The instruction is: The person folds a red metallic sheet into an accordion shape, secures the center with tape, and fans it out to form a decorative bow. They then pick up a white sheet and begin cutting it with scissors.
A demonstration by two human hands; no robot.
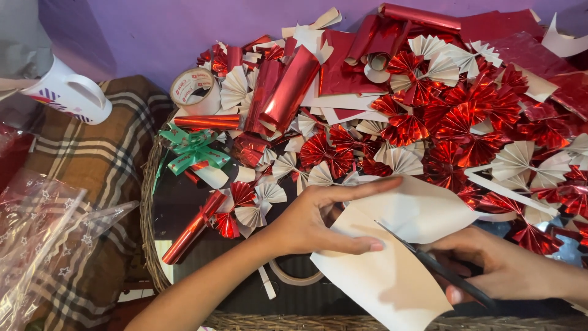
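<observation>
My left hand [318, 217] pinches a white sheet of paper [398, 270] at its upper left edge, thumb under and index finger stretched along the top. My right hand [502, 266] grips black scissors [429, 257], whose blades are set into the sheet near its middle, pointing up and left. The sheet bends where the blades meet it. Both hands hover over a dark tray [184, 202] with a woven rim.
Several red foil and white pleated paper fans [441, 116] are heaped at the back and right. Red foil rolls [288, 92], a green ribbon bow [193, 150], a tape roll [195, 89], a white mug [67, 92], plaid cloth [98, 159] and clear starred wrap [37, 239] lie left.
</observation>
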